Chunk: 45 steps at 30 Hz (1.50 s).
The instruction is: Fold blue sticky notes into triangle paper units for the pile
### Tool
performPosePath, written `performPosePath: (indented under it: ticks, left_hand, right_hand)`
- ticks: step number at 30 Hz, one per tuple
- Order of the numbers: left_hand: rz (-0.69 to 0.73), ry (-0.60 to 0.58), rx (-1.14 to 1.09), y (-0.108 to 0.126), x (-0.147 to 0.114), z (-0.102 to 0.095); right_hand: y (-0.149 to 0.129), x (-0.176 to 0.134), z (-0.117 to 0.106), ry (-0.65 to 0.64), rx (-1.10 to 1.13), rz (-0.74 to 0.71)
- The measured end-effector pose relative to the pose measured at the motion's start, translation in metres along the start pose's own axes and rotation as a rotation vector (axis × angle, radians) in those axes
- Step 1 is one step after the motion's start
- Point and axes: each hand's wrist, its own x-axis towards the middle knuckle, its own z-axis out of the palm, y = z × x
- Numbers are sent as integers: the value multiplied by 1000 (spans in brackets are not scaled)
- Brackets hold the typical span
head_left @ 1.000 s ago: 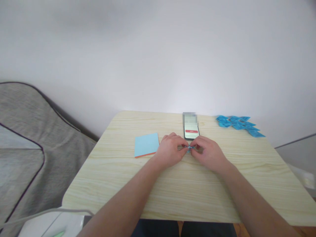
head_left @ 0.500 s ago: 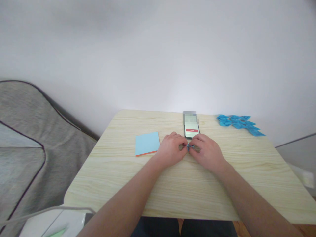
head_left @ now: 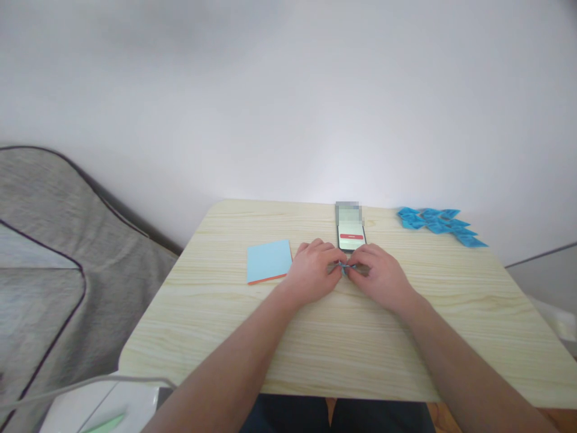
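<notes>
Both hands meet over the middle of the table, just in front of the phone. My left hand point(head_left: 316, 269) pinches one side of a small folded piece of blue paper point(head_left: 345, 267). On its other side, the fingertips of my right hand point(head_left: 380, 275) are closed on the same paper. Most of the folded paper is hidden by my fingers, so its exact shape cannot be made out. Left of my left hand lies a square stack of light blue paper point(head_left: 269, 261) with an orange lower edge.
A phone point(head_left: 351, 231) with a lit screen lies beyond my hands. Several folded blue paper pieces point(head_left: 439, 225) rest at the back right of the wooden table point(head_left: 216, 300). A white wall stands behind. Grey fabric point(head_left: 112, 264) and a pale cable point(head_left: 112, 379) are at the left.
The folded paper has shifted slightly between my fingertips, and a little more of it shows. Both hands stay nearly in place, still pinching it.
</notes>
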Motion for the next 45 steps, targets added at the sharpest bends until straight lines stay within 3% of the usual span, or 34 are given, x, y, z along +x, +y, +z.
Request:
performPosePath:
  ticks: [8,24,32,38,45]
  left_hand:
    - [-20,17,13,0,1,0]
    - [30,62,-20,-4,1,-4]
    - [59,86,-170,-4,1,-2]
    - [19,110,-322,-4,2,2]
    - [48,168,-332,-2,1,3]
  right_hand:
    - [7,0,-12,-37,136,-3]
    - [10,-2,-14,-39,406,177]
    - [4,-1,-12,10,451,91]
    - [3,-1,-11,56,501,152]
    - [2,-1,-9,69,656,226]
